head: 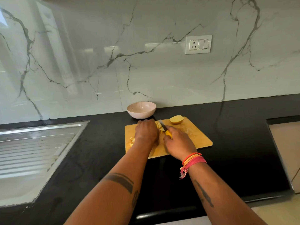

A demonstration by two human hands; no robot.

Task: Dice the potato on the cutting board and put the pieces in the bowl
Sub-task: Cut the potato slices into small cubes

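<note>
A wooden cutting board (191,137) lies on the black counter. My left hand (146,130) curls over a partly cut piece of potato (159,126) near the board's far left. My right hand (177,143) grips a yellow-handled knife (164,126), its blade down in the potato beside my left fingers. A half potato (176,119) sits cut side up at the board's far edge. A few cut pieces (131,141) lie at the board's left edge. A pale bowl (141,109) stands just behind the board and looks empty.
A steel sink drainboard (37,143) takes up the left of the black counter (235,135). The marble wall behind carries a socket and switch plate (198,44). The counter drops away at the right and front edges.
</note>
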